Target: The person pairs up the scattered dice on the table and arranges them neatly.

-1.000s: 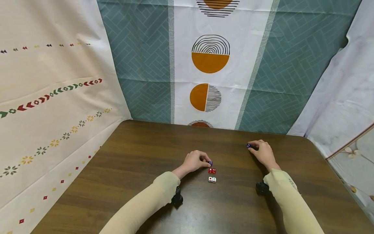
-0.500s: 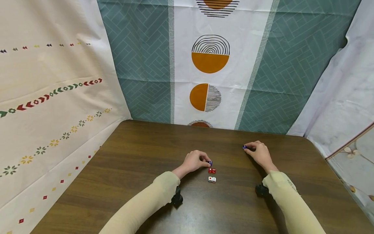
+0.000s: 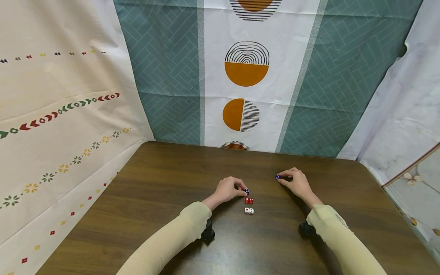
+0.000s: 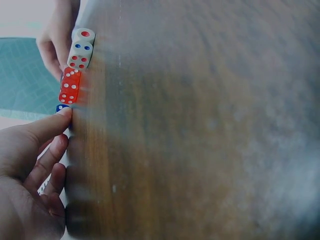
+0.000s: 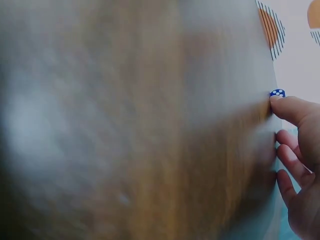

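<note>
My left hand (image 3: 228,190) pinches a blue die (image 3: 246,191) with white dots on the table. In the left wrist view, the thumb covers most of that blue die (image 4: 62,108). Just nearer to me sits a pair of red dice (image 3: 249,200), side by side, and nearer still a pair of white dice (image 3: 249,211) that touch each other. Farther right, my right hand (image 3: 298,184) grips a second blue die (image 3: 277,177) between thumb and fingers. The right wrist view shows this blue die (image 5: 277,93) at the thumb tip, its dotted face partly hidden.
The brown wooden table (image 3: 172,172) reaches back to a patterned teal and white cloth (image 3: 178,76). A cream cloth (image 3: 68,114) hangs on the left, and a pale marbled cloth (image 3: 402,114) on the right. Each wrist wears a black device.
My right hand has moved left and a little nearer to me, carrying its blue die toward the other dice. My left hand has stayed in place on its die.
</note>
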Tool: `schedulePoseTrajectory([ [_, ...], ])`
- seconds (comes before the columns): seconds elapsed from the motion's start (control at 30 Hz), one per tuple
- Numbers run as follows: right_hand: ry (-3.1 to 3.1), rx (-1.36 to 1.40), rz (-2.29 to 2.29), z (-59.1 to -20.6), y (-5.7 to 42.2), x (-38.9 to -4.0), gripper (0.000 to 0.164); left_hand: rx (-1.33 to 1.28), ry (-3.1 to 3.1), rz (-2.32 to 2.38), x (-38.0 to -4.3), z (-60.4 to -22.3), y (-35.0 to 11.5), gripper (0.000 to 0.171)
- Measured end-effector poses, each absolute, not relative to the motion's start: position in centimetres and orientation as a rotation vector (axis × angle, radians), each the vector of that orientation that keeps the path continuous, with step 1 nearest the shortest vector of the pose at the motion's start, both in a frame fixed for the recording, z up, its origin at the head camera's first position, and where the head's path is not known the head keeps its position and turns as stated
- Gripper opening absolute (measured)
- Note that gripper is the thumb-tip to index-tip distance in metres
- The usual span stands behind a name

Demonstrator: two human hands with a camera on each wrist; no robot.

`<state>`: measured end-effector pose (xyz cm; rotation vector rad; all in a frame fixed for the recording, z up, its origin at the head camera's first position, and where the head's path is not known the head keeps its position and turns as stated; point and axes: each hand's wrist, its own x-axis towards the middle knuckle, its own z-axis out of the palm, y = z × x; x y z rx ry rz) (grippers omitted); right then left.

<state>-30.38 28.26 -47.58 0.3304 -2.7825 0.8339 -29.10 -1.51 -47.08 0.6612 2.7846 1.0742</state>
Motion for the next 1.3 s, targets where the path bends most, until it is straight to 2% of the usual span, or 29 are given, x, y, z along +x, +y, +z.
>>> schedulePoseTrajectory([
  [0.83, -2.783, 0.625, 0.931, -48.0, 22.8, -28.1, 0.022, 0.675, 2.802, 1.055, -29.3, -47.2, -1.5, 0.01],
  [1.3, -2.819, 0.633, 0.996, -47.6, 20.7, -27.3, 0.019, 0.674, 2.819, 1.054, -29.1, -47.0, -1.4, 0.009],
])
